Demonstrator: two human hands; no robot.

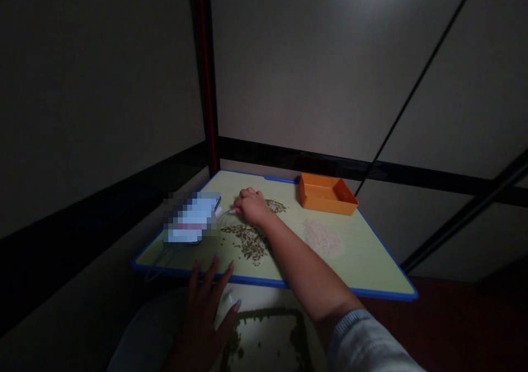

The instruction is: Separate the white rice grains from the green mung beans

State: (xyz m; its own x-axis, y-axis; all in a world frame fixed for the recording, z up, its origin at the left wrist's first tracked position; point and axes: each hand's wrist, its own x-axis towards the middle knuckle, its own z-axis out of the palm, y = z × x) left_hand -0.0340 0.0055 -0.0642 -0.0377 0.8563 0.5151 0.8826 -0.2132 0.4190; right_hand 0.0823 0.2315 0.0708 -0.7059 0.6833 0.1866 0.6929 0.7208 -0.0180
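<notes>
My right hand (250,204) reaches across the pale green tabletop with its fingers curled. A thin white cable (225,215) runs from its fingertips toward a phone (193,218), whose lit screen is blurred out. Just below that hand spreads a pile of small green-brown grains or beans (251,244), with paler bits among them. A smaller mixed pile (275,206) lies beyond the wrist, partly hidden. To the right of my forearm is a heap of white rice-like grains (324,238). My left hand (206,311) is open, fingers spread, in shadow at the table's near edge.
An orange open box (327,194) stands at the table's far right corner. The blue-edged table (371,262) sits against pale walls. Below its near edge, a light tray-like surface (268,336) has dark green material around its rim.
</notes>
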